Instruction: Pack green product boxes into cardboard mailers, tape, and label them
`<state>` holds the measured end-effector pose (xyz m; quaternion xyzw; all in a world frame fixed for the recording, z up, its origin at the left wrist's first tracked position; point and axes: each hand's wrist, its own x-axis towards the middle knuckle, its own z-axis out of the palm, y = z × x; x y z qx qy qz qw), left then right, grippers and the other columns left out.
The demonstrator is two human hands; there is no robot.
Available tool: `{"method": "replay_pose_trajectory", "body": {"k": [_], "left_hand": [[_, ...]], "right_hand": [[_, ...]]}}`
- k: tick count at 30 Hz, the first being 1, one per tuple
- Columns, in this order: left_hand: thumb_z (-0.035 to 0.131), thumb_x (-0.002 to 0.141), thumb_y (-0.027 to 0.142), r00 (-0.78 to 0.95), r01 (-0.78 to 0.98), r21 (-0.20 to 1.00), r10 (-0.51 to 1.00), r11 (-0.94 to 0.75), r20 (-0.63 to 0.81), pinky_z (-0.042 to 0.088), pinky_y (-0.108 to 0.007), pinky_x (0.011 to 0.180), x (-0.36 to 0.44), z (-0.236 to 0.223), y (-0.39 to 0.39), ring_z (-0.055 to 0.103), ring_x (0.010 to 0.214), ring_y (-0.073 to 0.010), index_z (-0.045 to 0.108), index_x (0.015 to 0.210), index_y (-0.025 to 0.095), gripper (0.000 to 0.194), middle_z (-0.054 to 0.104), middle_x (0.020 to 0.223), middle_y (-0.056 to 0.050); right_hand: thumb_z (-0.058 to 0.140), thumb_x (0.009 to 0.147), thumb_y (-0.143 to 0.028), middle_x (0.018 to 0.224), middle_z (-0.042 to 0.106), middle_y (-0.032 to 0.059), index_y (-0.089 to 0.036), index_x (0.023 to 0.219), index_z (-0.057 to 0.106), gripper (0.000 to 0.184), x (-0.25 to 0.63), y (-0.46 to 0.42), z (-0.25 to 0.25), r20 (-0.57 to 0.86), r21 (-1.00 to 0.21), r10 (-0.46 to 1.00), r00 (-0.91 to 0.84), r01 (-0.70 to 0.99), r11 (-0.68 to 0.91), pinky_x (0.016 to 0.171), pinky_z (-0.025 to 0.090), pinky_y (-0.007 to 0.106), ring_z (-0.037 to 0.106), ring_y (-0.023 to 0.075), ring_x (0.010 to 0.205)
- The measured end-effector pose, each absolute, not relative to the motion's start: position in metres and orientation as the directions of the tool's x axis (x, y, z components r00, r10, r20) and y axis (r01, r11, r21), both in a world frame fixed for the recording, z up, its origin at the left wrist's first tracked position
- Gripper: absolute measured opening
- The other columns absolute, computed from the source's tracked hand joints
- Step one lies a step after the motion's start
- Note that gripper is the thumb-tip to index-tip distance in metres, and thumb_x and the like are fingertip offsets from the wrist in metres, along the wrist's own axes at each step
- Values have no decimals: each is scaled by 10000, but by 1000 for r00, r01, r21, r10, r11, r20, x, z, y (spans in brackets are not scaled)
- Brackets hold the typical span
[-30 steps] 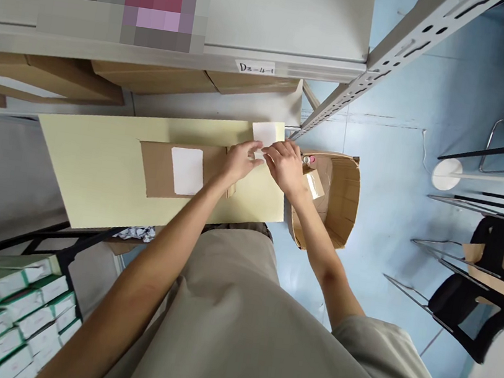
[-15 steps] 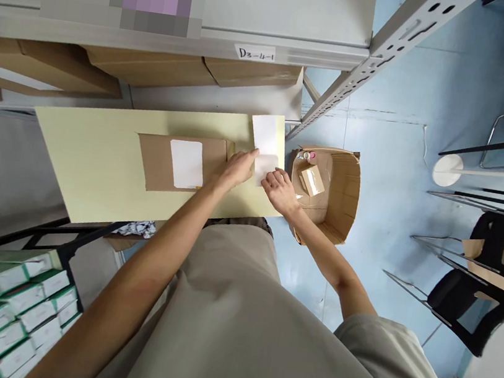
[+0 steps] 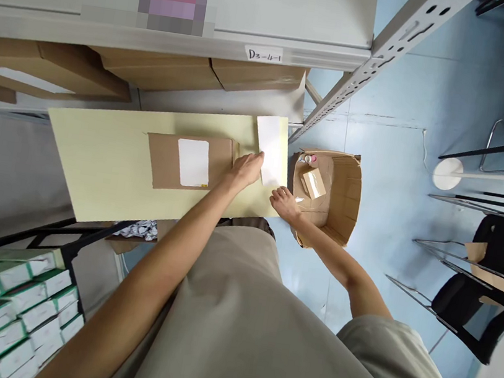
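A white paper sheet (image 3: 271,148) lies flat near the right end of a pale yellow board (image 3: 96,161). My left hand (image 3: 246,170) is closed at the sheet's left edge, its forefinger and thumb on the paper. Just below the sheet's lower right corner is my right hand (image 3: 285,205), with curled fingers over the board's edge; whatever they hold, if anything, is hidden. Left of my left hand, a flat brown cardboard box (image 3: 166,164) with a white label (image 3: 192,163) rests on the board.
An open carton (image 3: 345,196) holding a small box (image 3: 313,183) stands on the floor to the right. Grey shelving (image 3: 331,94) with cardboard boxes (image 3: 165,70) borders the far side. Green-and-white boxes (image 3: 5,311) are stacked lower left. Black chairs (image 3: 460,306) stand at right.
The lower part of the paper, folded up before, now lies flat. My right hand has moved slightly right and down, off the paper. My left hand stays at its left edge.
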<state>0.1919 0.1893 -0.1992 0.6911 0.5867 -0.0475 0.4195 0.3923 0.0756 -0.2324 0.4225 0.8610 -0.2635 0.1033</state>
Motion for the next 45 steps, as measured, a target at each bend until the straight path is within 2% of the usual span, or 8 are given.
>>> {"method": "replay_pose_trajectory", "body": {"k": [4,7,10,13,18,27,36,45], "left_hand": [[601,981,12,304,935,345,674,-77,-673,614,-439,1104,201,-175,194,803,1267,-398,620,1611,103,637,803,1269,-267],[569,1002,19,313,940,325,653,-108,-689,618,-413,1081,198,-165,193,795,1289,-387,576,1663,122,669,793,1336,-262],[587,1005,45,323,929,363,637,-72,-700,635,-417,1026,192,-167,191,803,1255,-390,541,1708,167,715,782,1365,-253],[610,986,43,324,919,392,633,-35,-703,642,-428,971,188,-174,188,813,1215,-401,478,1758,192,797,778,1372,-255],[624,971,45,334,905,426,648,-17,-684,629,-427,963,186,-185,189,810,1218,-412,530,1707,180,754,791,1335,-254],[593,922,18,332,908,419,648,-22,-685,608,-444,1014,181,-191,191,784,1265,-399,499,1760,218,867,777,1389,-240],[507,1011,56,301,937,343,654,-67,-694,627,-442,970,194,-165,191,817,1163,-391,604,1655,160,660,809,1241,-246],[544,1037,39,251,897,440,772,41,-584,571,-406,1081,189,-179,216,777,1233,-353,711,1546,180,553,830,1316,-181]], "right_hand": [[560,1106,-46,1484,735,233,-136,1367,742,331,388,77,-224,-329,-363,763,-557,820,442,1326,468,586,649,360,1435],[758,1094,-285,1679,592,301,-87,1570,603,539,379,93,-226,-324,-433,908,-265,895,107,1343,444,566,549,410,1594],[882,1005,-440,1551,687,291,-69,1568,583,738,371,109,-234,-519,-560,838,169,673,-483,1245,542,496,672,385,1464],[940,927,-450,1204,832,173,-119,1228,753,485,366,113,-241,-699,-585,688,196,397,-707,1029,642,421,791,312,1126],[961,871,-418,800,790,54,-169,890,750,328,368,96,-235,-756,-617,648,87,234,-751,748,620,300,732,178,755],[943,774,-617,674,719,11,-234,685,628,504,386,78,-227,-669,-695,714,205,167,-699,676,509,289,681,192,725],[933,786,-581,701,783,69,-228,704,659,454,385,75,-233,-678,-692,715,170,181,-699,658,519,295,702,213,696],[827,925,-627,887,841,80,-199,904,736,437,364,75,-237,-705,-700,692,156,10,-714,758,655,288,875,246,831]]}}
